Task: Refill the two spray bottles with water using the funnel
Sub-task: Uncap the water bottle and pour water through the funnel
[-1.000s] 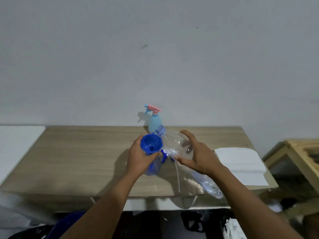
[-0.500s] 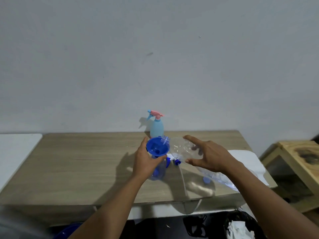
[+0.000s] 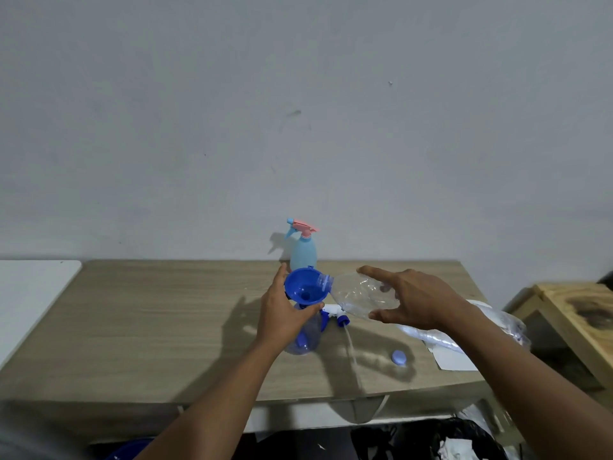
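Note:
A blue funnel (image 3: 303, 288) sits in the neck of a clear blue spray bottle (image 3: 306, 336) standing on the wooden table (image 3: 159, 327). My left hand (image 3: 282, 313) grips the funnel's stem and the bottle's neck. My right hand (image 3: 411, 302) holds a clear plastic water bottle (image 3: 358, 295) almost level, its open mouth over the funnel's rim. The bottle's removed spray head (image 3: 335, 315) with its dip tube lies on the table just behind. A second spray bottle (image 3: 303, 252), light blue with a pink trigger, stands capped at the back by the wall.
A small blue bottle cap (image 3: 398, 356) lies on the table at the front right. White paper (image 3: 454, 358) and crumpled clear plastic (image 3: 510, 327) cover the right end. A wooden stand (image 3: 577, 313) is off to the right, a white surface (image 3: 30, 290) to the left.
The right hand has raised the water bottle's base, bringing it closer to level with its mouth over the funnel. The left hand has stayed on the funnel and bottle. The blue cap has come into view.

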Demonstrator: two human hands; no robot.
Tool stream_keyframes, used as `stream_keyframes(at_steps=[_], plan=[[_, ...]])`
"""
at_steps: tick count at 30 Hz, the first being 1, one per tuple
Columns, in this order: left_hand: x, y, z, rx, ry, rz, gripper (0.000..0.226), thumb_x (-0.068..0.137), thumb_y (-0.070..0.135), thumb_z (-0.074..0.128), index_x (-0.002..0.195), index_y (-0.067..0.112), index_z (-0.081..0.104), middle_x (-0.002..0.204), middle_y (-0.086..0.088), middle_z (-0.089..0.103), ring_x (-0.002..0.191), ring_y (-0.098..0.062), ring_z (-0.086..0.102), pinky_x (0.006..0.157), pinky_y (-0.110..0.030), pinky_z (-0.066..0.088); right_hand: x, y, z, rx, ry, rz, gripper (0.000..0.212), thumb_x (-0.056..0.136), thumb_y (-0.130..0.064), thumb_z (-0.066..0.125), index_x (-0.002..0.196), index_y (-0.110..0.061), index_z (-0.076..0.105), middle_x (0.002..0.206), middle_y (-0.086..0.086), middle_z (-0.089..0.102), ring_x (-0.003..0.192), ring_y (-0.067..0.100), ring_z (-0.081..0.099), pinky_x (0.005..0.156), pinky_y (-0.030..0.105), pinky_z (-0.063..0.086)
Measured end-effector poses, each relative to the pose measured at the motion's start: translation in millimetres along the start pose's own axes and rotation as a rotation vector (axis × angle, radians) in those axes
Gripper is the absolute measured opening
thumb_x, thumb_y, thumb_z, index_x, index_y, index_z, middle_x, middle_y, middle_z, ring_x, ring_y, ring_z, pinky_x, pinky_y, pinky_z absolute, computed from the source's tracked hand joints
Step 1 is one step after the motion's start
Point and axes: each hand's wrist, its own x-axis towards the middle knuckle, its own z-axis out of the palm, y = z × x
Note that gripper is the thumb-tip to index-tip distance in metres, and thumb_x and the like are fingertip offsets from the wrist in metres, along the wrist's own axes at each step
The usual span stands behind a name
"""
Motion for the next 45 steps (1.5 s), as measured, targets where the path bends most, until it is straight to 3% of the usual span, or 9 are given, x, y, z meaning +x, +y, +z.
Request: stream_keyframes(at_steps=[13, 19, 23, 27, 32, 37, 41, 45], plan=[[1, -1, 2, 0.013, 0.011, 0.007, 0.088, 0.063, 0.018, 0.093, 0.138, 0.012, 0.047, 0.094, 0.035, 0.049, 0.084, 0.03, 0.051, 0.068, 0.004, 0.039, 2, 1, -7, -0.091, -0.02, -0.004, 0.085, 0.075, -0.074, 0.058, 0.143, -0.063, 0.009, 0.123, -0.005, 0.067, 0.11, 0.022, 0.061, 0.085, 0.039, 0.054], [0, 1, 3, 0.032, 0.004, 0.006, 0.088, 0.064, 0.021, 0.093, 0.138, 0.016, 0.046, 0.094, 0.036, 0.049, 0.083, 0.023, 0.053, 0.075, -0.004, 0.046, 3, 2, -9, -0.122, -0.017, -0.014, 0.086, 0.076, -0.073, 0.059, 0.145, -0.059, 0.009, 0.121, -0.003, 0.068, 0.11, 0.022, 0.062, 0.085, 0.04, 0.055], [1, 2, 4, 0.033, 0.003, 0.014, 0.089, 0.063, 0.022, 0.093, 0.139, 0.014, 0.046, 0.096, 0.037, 0.048, 0.083, 0.024, 0.052, 0.069, 0.003, 0.04, 4, 2, -12, -0.141, -0.01, -0.033, 0.086, 0.077, -0.073, 0.059, 0.146, -0.057, 0.012, 0.122, -0.005, 0.068, 0.11, 0.021, 0.062, 0.086, 0.039, 0.055], [1, 3, 5, 0.025, 0.01, 0.013, 0.09, 0.063, 0.022, 0.093, 0.139, 0.019, 0.045, 0.096, 0.037, 0.049, 0.091, 0.01, 0.058, 0.069, 0.002, 0.04, 3, 3, -16, -0.178, -0.005, -0.058, 0.083, 0.079, -0.069, 0.059, 0.148, -0.055, 0.015, 0.123, -0.006, 0.067, 0.11, 0.022, 0.062, 0.084, 0.037, 0.053], [1, 3, 5, 0.027, 0.013, 0.013, 0.086, 0.063, 0.022, 0.093, 0.135, 0.022, 0.047, 0.095, 0.037, 0.049, 0.085, 0.015, 0.057, 0.068, 0.004, 0.039, 2, 5, -17, -0.193, 0.003, -0.067, 0.082, 0.08, -0.068, 0.059, 0.148, -0.055, 0.016, 0.119, -0.005, 0.067, 0.106, 0.023, 0.062, 0.081, 0.037, 0.052], [2, 2, 6, 0.02, 0.009, 0.002, 0.086, 0.063, 0.022, 0.093, 0.137, 0.013, 0.048, 0.093, 0.036, 0.05, 0.083, 0.032, 0.049, 0.067, 0.006, 0.037, 2, 12, -7, -0.136, 0.012, -0.035, 0.084, 0.077, -0.073, 0.057, 0.146, -0.059, 0.01, 0.124, -0.006, 0.066, 0.11, 0.022, 0.061, 0.084, 0.038, 0.053], [2, 1, 7, 0.021, 0.014, 0.009, 0.088, 0.063, 0.022, 0.093, 0.138, 0.014, 0.047, 0.094, 0.037, 0.048, 0.084, 0.031, 0.05, 0.067, 0.005, 0.038, -3, 15, 3, -0.024, 0.049, -0.022, 0.084, 0.077, -0.073, 0.057, 0.146, -0.06, 0.013, 0.127, -0.014, 0.066, 0.115, 0.017, 0.06, 0.085, 0.031, 0.047], [3, -2, 7, 0.05, 0.013, 0.009, 0.089, 0.062, 0.023, 0.093, 0.138, 0.015, 0.047, 0.093, 0.038, 0.048, 0.081, 0.027, 0.051, 0.067, 0.003, 0.038, -7, 16, 17, 0.131, 0.083, -0.019, 0.084, 0.075, -0.073, 0.059, 0.144, -0.062, 0.013, 0.122, -0.017, 0.067, 0.106, 0.01, 0.063, 0.087, 0.032, 0.051]])
